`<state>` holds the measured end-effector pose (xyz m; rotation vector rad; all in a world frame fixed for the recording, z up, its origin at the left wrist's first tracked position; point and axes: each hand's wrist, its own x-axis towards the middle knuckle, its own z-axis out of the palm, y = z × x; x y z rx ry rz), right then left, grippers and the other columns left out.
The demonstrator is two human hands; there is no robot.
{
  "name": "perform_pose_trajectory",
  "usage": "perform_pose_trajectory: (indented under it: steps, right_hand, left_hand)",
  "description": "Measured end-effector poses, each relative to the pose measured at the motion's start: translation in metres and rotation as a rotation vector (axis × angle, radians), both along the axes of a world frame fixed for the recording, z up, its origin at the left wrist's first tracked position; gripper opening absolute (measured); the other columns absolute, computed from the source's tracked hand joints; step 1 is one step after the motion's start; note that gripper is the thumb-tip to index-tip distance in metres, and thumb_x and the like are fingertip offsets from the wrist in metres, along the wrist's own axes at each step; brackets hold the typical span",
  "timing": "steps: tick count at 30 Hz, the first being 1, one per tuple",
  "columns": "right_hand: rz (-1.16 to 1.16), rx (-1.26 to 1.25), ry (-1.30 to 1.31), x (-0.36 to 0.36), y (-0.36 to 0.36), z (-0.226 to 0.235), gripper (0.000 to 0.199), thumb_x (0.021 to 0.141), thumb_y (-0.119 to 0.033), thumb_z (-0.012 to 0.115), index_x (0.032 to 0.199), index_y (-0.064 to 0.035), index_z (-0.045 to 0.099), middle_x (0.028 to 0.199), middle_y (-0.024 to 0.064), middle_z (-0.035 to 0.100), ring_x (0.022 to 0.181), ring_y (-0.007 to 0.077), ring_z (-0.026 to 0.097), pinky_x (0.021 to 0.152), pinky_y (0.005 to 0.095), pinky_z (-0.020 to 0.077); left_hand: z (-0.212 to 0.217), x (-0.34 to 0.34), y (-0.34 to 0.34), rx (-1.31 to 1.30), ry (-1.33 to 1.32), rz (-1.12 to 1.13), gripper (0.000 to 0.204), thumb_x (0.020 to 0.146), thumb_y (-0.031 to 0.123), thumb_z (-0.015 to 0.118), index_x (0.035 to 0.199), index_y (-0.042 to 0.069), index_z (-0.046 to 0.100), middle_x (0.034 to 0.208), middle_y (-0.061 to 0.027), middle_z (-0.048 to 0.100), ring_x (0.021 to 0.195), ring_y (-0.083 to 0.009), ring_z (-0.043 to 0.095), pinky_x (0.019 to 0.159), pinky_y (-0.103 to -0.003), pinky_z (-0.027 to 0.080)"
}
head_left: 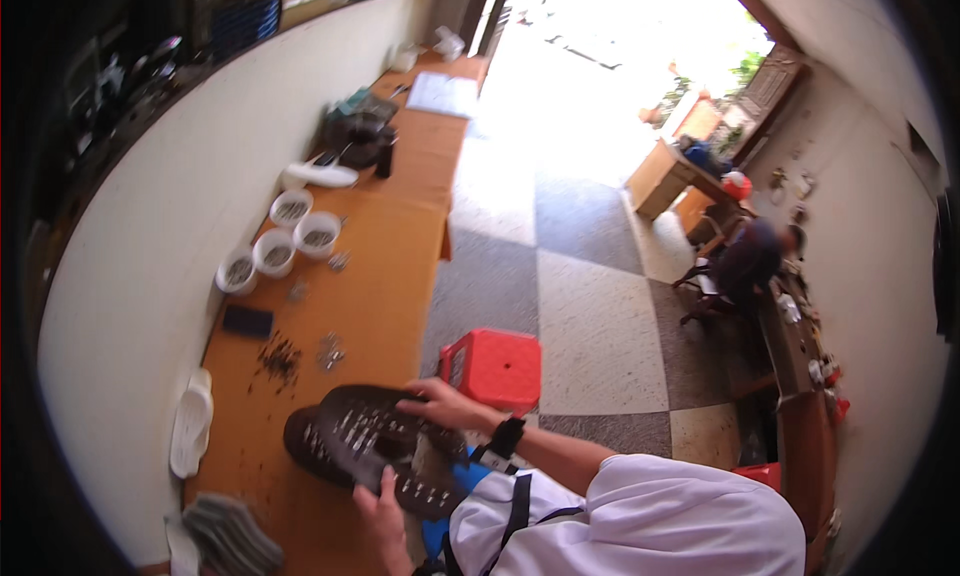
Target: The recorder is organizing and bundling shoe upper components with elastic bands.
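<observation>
We are looking down at a long orange workbench (400,266) running along the white wall. Lying on it are four small white bowls (275,251), a dark flat block (247,321), scattered little metal pieces (281,359), white soles (190,428) and dark studded soles (365,441).
</observation>
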<state>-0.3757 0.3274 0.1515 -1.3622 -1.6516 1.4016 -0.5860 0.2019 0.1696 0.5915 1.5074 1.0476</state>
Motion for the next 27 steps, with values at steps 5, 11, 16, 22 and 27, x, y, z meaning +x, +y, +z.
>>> perform_pose_trajectory:
  steps: [5,11,16,22,27]
  right_hand:
    - [-0.137,-0.351,0.307,0.026,0.005,-0.008,0.029,0.102,-0.029,0.065,0.110,-0.0009,0.070,0.097,-0.0024,0.070,0.089,0.0056,0.063,0.078,0.0233,0.0509]
    - [-0.207,-0.453,0.526,0.062,0.001,-0.016,0.027,0.104,-0.026,0.062,0.116,-0.0023,0.070,0.100,-0.0014,0.072,0.086,0.0038,0.065,0.074,0.0209,0.0527]
    - [-0.334,-0.526,0.601,0.100,-0.014,0.009,0.024,0.104,-0.027,0.061,0.113,-0.0063,0.070,0.096,-0.0052,0.070,0.079,-0.0001,0.062,0.066,0.0167,0.0503]
    - [-0.403,-0.503,0.638,0.134,-0.040,0.015,0.029,0.109,-0.035,0.050,0.099,-0.0118,0.062,0.059,-0.0111,0.043,0.042,0.0000,0.034,0.039,0.0197,0.0253]
    - [-0.509,-0.571,0.872,0.142,-0.060,0.011,0.026,0.109,-0.034,0.050,0.102,-0.0123,0.062,0.058,-0.0093,0.046,0.039,0.0013,0.036,0.036,0.0196,0.0255]
  left_hand:
    - [0.028,0.028,0.020,0.104,0.085,-0.210,0.037,0.098,0.030,0.068,0.103,-0.006,0.068,0.096,-0.0113,0.070,0.088,-0.0188,0.063,0.081,-0.037,0.051]
    - [0.032,0.046,0.032,0.150,-0.247,-0.377,0.024,0.103,0.015,0.060,0.113,-0.007,0.064,0.111,-0.0103,0.071,0.097,-0.0141,0.064,0.087,-0.031,0.051]
    - [0.047,0.070,0.039,0.145,-0.502,-0.562,0.035,0.104,0.012,0.057,0.131,-0.009,0.052,0.125,-0.0198,0.068,0.106,-0.0204,0.069,0.098,-0.032,0.053]
    - [0.030,0.099,0.039,0.277,-0.482,-0.791,0.041,0.108,0.016,0.051,0.142,-0.006,0.042,0.135,-0.0195,0.062,0.119,-0.0217,0.063,0.106,-0.035,0.048]
    - [0.047,0.116,0.044,0.100,-0.613,-0.737,0.040,0.110,0.027,0.048,0.129,-0.006,0.059,0.127,-0.0123,0.068,0.113,-0.0152,0.063,0.102,-0.030,0.047]
